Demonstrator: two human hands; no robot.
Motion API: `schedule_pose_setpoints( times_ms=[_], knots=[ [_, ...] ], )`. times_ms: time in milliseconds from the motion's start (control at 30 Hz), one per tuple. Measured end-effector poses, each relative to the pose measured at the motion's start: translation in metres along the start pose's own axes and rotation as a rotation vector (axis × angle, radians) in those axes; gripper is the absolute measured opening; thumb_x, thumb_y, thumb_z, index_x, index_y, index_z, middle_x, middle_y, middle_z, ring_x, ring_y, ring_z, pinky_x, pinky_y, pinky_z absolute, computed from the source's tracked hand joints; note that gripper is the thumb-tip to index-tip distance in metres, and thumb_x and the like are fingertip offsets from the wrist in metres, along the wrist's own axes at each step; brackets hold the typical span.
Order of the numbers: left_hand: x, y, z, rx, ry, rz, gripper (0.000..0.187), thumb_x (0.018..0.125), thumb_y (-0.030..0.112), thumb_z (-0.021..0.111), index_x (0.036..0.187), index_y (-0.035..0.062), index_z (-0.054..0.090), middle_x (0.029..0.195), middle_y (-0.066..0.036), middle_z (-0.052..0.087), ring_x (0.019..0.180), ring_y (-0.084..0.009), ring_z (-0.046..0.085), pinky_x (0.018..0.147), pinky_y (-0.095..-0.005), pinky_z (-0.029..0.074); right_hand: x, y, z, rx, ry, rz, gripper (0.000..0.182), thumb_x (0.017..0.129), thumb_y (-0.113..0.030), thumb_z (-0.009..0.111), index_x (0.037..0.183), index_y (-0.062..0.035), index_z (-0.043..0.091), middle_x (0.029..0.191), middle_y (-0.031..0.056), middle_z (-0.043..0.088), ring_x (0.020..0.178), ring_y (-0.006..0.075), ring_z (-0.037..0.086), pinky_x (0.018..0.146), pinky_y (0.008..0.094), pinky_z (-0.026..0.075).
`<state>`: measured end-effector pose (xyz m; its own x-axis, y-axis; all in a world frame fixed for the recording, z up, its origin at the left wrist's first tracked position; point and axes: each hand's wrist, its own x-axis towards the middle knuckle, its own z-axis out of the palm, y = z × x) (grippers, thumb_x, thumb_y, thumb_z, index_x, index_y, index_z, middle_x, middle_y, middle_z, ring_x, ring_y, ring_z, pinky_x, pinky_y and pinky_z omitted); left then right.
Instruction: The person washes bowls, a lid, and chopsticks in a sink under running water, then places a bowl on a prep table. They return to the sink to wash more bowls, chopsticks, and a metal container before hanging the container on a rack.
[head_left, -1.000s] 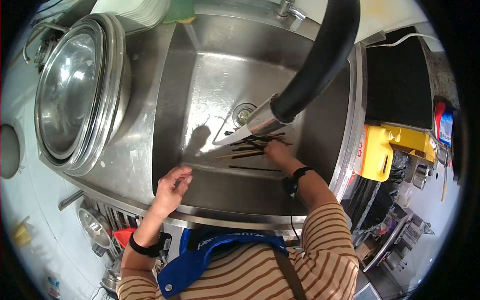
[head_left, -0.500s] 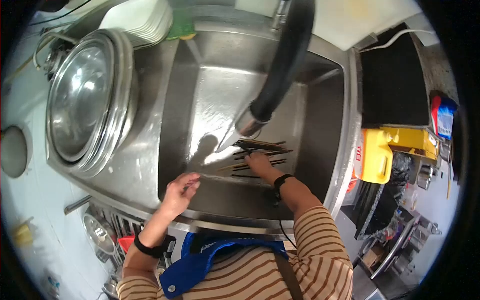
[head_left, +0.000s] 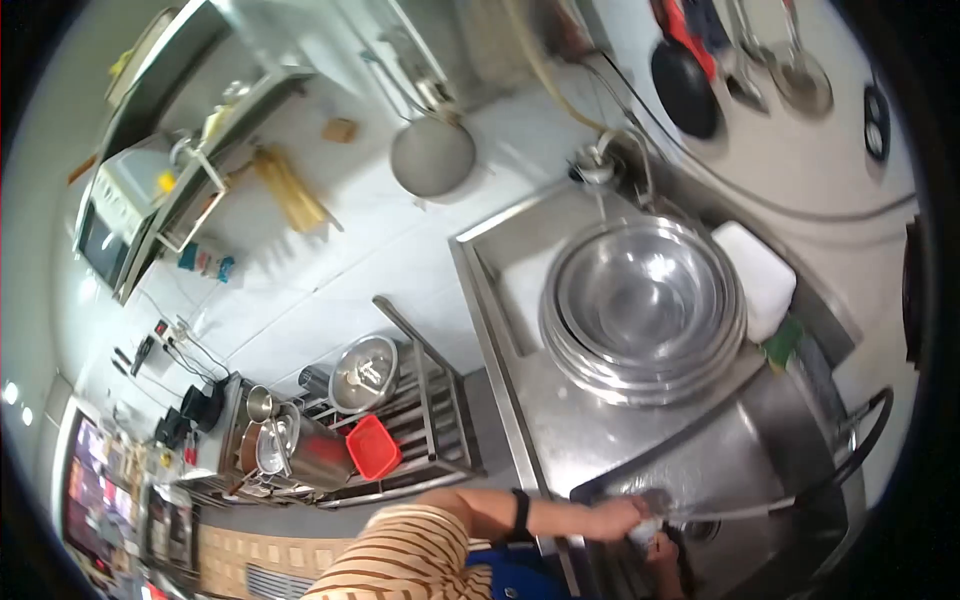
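Both hands are close together over the sink [head_left: 720,450], at the bottom right of the view. My left hand [head_left: 620,518] has its fingers curled inward. Just below it, my right hand [head_left: 661,548] is closed too, its fingers drawn together. Between them is a small whitish blur, and I cannot tell what they hold. A pale, straight streak [head_left: 730,513] runs from the dark faucet hose [head_left: 868,440] to the hands. The sink's drain [head_left: 704,530] shows beside them. The sticks seen earlier are out of sight.
Nested steel bowls [head_left: 650,300] stand on the sink's drainboard. White trays [head_left: 757,275] and a green sponge [head_left: 783,342] lie behind them. To the left, a low rack [head_left: 432,400] carries a red basket [head_left: 373,448] and pots. Pans and ladles hang on the wall.
My view has swung left toward the wall and rack. The right hand, earlier on the thin sticks in the sink, and the left, earlier over the front rim, are now together.
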<state>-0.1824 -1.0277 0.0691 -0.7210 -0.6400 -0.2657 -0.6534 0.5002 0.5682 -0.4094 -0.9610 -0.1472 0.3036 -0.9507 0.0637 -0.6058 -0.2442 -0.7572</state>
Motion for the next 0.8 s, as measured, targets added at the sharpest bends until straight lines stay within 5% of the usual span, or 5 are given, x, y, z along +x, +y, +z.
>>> schedule_pose_setpoints(
  times_ms=[67,133,467,633,800],
  knots=[
    [0.030,0.012,0.016,0.253,0.549,0.338,0.031,0.071,0.016,0.053,0.099,0.0072,0.060,0.119,-0.013,0.047,0.120,-0.0308,0.036,0.103,-0.0547,0.019,0.037,0.013,0.012,0.691,0.292,-0.219,0.015,0.076,-0.012,0.048,0.080,0.0000,0.056,0.073,0.0102,0.060,0.064,0.0195,0.056,0.060,0.0358,0.045],
    [0.060,0.025,0.003,0.503,0.588,0.308,0.024,0.075,0.019,0.049,0.093,0.0106,0.063,0.113,-0.013,0.051,0.121,-0.0283,0.035,0.104,-0.0535,0.019,0.058,-0.002,-0.012,0.732,0.325,-0.099,0.015,0.076,-0.012,0.049,0.080,0.0011,0.055,0.074,0.0095,0.058,0.066,0.0176,0.054,0.061,0.0345,0.044],
    [0.091,0.050,-0.082,0.737,-0.057,0.202,0.020,0.071,0.027,0.057,0.079,0.0132,0.068,0.085,-0.004,0.065,0.079,-0.0226,0.063,0.066,-0.0397,0.047,0.098,-0.203,-0.131,0.138,0.551,0.012,0.018,0.077,-0.015,0.057,0.085,0.0012,0.055,0.071,0.0171,0.057,0.067,0.0334,0.056,0.063,0.0380,0.044],
    [0.042,0.069,-0.132,0.692,-0.048,0.247,0.017,0.075,0.023,0.055,0.077,0.0138,0.068,0.078,-0.005,0.066,0.077,-0.0249,0.064,0.063,-0.0381,0.049,0.067,0.039,-0.085,-0.515,-0.034,0.186,0.022,0.078,-0.014,0.056,0.097,-0.0019,0.059,0.087,0.0200,0.059,0.082,0.0364,0.057,0.072,0.0415,0.045],
    [0.048,0.048,-0.105,0.820,-0.200,0.265,0.015,0.074,0.022,0.056,0.077,0.0144,0.069,0.081,-0.005,0.067,0.078,-0.0238,0.064,0.064,-0.0384,0.049,0.024,-0.079,-0.109,-0.247,0.161,0.103,0.021,0.083,-0.021,0.052,0.090,-0.0015,0.058,0.080,0.0159,0.057,0.076,0.0333,0.055,0.068,0.0402,0.044]
  ],
)
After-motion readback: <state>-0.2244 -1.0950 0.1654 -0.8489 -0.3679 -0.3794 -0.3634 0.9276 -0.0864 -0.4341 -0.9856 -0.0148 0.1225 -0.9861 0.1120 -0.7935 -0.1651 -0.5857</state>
